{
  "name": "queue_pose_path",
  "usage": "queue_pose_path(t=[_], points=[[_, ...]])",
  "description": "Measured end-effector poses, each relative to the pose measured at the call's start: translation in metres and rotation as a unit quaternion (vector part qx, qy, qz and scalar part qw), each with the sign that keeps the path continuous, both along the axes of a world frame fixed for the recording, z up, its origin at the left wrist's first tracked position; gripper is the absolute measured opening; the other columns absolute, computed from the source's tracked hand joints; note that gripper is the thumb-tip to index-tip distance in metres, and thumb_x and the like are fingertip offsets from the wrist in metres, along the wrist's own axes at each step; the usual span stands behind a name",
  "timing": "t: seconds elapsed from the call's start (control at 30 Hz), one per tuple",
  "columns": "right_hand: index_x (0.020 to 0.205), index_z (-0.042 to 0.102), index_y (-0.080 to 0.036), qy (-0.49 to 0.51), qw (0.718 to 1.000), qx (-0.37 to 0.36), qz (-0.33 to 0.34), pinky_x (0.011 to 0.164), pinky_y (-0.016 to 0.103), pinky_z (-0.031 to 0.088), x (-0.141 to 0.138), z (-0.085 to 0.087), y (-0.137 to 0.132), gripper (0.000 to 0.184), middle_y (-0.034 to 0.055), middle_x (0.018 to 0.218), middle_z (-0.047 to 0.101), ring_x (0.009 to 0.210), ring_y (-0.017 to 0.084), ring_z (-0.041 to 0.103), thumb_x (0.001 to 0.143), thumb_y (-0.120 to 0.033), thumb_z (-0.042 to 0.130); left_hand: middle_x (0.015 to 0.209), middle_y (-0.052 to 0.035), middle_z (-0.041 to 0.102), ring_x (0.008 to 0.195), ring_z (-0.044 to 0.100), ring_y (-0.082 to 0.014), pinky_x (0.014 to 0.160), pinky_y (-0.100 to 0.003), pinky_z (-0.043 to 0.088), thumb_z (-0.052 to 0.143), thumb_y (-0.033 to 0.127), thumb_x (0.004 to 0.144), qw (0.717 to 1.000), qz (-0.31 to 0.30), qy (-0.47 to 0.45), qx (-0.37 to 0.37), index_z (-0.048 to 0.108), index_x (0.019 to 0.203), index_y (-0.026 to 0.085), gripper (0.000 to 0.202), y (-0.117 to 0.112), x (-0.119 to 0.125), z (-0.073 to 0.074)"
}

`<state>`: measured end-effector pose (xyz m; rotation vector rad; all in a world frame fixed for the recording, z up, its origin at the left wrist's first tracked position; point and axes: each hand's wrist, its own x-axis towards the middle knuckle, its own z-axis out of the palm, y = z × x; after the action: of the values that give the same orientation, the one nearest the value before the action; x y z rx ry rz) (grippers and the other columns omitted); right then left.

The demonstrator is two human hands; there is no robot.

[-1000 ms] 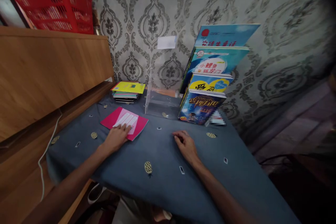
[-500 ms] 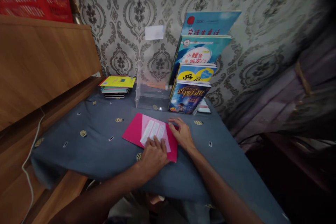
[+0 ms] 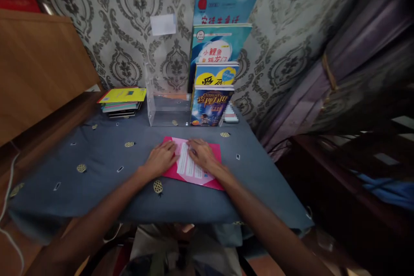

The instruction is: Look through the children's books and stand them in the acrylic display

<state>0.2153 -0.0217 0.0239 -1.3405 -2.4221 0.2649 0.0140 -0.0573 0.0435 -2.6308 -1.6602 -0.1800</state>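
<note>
A thin pink booklet with white text panels lies flat on the blue-grey tablecloth, in front of me. My left hand rests on its left part, fingers laid flat on the cover. My right hand lies on its right part, fingers also spread flat over the cover. Both hands press on the booklet; neither lifts it.
A clear acrylic stand at the wall holds several stepped children's books on its right side. A small stack of books with a yellow cover lies at back left. A wooden cabinet flanks the left; a curtain hangs at right.
My left hand slid the pink booklet from the table's left to the middle in front of me. My right hand came onto it. The view swung right and lower.
</note>
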Motion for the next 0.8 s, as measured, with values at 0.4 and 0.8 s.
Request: queue_pose_path(t=[0.4,0.8], points=[[0.142,0.052,-0.018,-0.035,0.995,0.018,0.087,0.118,0.053,0.027,-0.003,-0.006,0.003,0.045,0.0169,0.151,0.048,0.143,0.028,0.039,0.101,-0.035,0.045,0.150,-0.0172,0.048,0.141,0.045,-0.0289,0.113,-0.048,0.039,0.035,0.037,0.102,0.999,0.045,0.018,0.022,0.050,0.142,0.011,0.049,0.011,-0.008,-0.011],[0.139,0.054,-0.013,-0.067,0.988,0.038,0.137,0.119,0.050,0.028,-0.023,-0.002,0.017,0.041,0.0167,0.148,0.051,0.142,0.026,0.042,0.102,-0.027,0.043,0.142,-0.0216,0.055,0.133,0.053,-0.0325,0.102,-0.049,0.045,0.036,0.029,0.100,0.992,0.111,0.053,0.038,0.057,0.132,0.007,0.044,0.001,0.008,0.000]])
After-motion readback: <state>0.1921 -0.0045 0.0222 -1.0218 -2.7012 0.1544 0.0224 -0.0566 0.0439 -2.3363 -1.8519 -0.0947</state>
